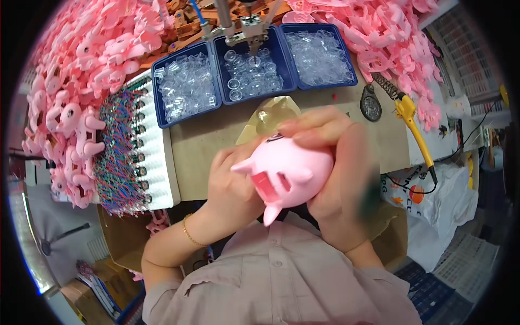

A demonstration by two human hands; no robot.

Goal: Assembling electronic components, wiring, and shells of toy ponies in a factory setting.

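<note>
A pink plastic toy head (298,162) with pointed ears and a rectangular opening is held in front of my chest. My left hand (233,181) closes round its left side, a thin bracelet on the wrist. On the other side my right hand (338,157) grips the head, its fingers over the top near a dark eye marking; part of this hand is smeared by motion. Just beyond the head, on the bench, lies a yellowish piece (265,116) with a clear round part on it. The fingertips partly cover the toy's far side.
Three blue bins hold clear plastic parts: left bin (161,108), middle bin (290,70), right bin (352,76). A metal machine head (252,30) hangs over the middle one. Pink toy parts (108,49) pile up left. Bundled wires (116,157) lie left; a yellow soldering iron (414,119) rests right.
</note>
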